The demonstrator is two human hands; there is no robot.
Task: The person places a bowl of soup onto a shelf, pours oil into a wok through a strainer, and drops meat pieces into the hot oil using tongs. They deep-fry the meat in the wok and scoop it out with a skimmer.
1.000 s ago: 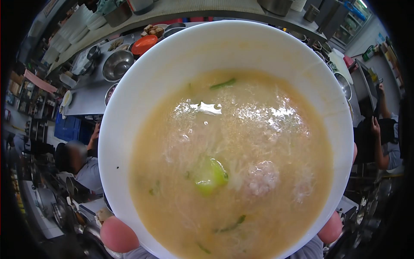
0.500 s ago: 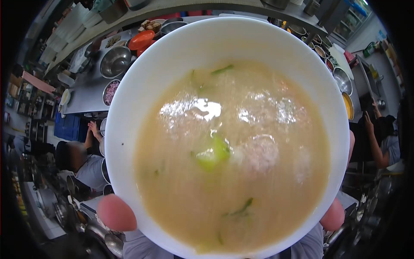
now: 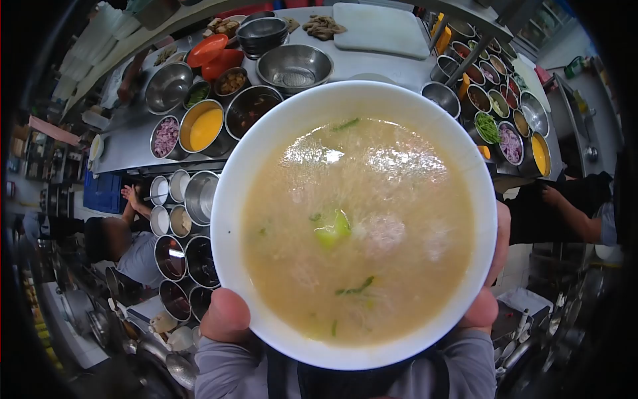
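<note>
A white bowl of soup [image 3: 229, 219] fills the middle of the head view, held up close between my two hands. Cloudy tan broth [image 3: 372, 292] sits in it with a bright green vegetable piece [image 3: 332, 229], a pinkish lump [image 3: 385, 233] and thin green shreds. My left hand [image 3: 226, 316] grips the lower left rim, its thumb on the outside. On the right side my right hand [image 3: 488, 292] holds the bowl, thumb low and fingers wrapped behind the wall. Most fingers of both hands are hidden by the bowl.
Behind the bowl, a steel counter carries a white cutting board [image 3: 379, 30], a metal bowl [image 3: 294, 66] and several ingredient containers. Steel pots [image 3: 171, 258] line the left side. One person [image 3: 136, 249] stands at left, another [image 3: 585, 216] at right.
The bowl now looks smaller and farther from the camera, so more of the counter and the pots shows around it. Both hands still hold it.
</note>
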